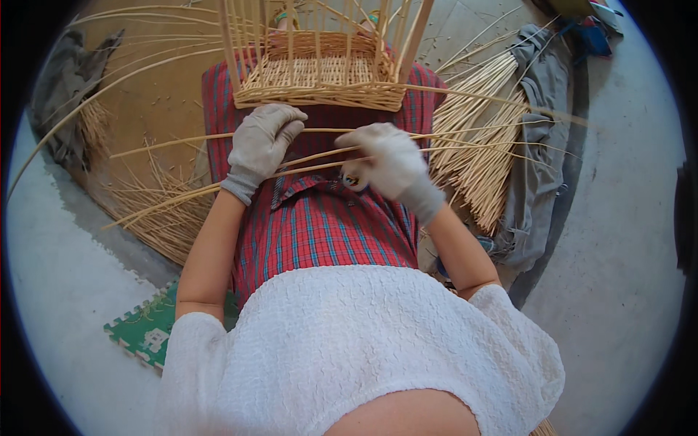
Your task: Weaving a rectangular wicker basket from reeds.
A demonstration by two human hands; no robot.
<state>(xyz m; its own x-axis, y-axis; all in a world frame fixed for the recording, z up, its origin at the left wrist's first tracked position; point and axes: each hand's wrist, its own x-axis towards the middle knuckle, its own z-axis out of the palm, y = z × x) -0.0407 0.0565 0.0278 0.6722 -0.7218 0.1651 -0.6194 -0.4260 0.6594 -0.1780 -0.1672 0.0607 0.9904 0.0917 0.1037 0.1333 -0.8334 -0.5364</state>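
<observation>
A partly woven wicker basket (pixel 320 97) with upright stakes rests toward my knees, over a red plaid apron (pixel 327 225). My left hand (pixel 267 143), in a pale work glove, is closed around a wicker rod just in front of the basket's near edge. My right hand (pixel 389 161), also gloved and smeared by motion, is closed on wicker rods (pixel 320 155) that run across my lap and pass by my left wrist. By the right palm shows a small round shiny thing, its kind unclear. The right fingertips are partly hidden.
Bundled pale rods (pixel 480 156) lie on grey cloth (pixel 534 174) at the right. Loose rods (pixel 163 218) spread at the left, near another grey cloth (pixel 69 94) and a green foam mat (pixel 149 334). Long rods (pixel 80 109) stick out leftward from the basket.
</observation>
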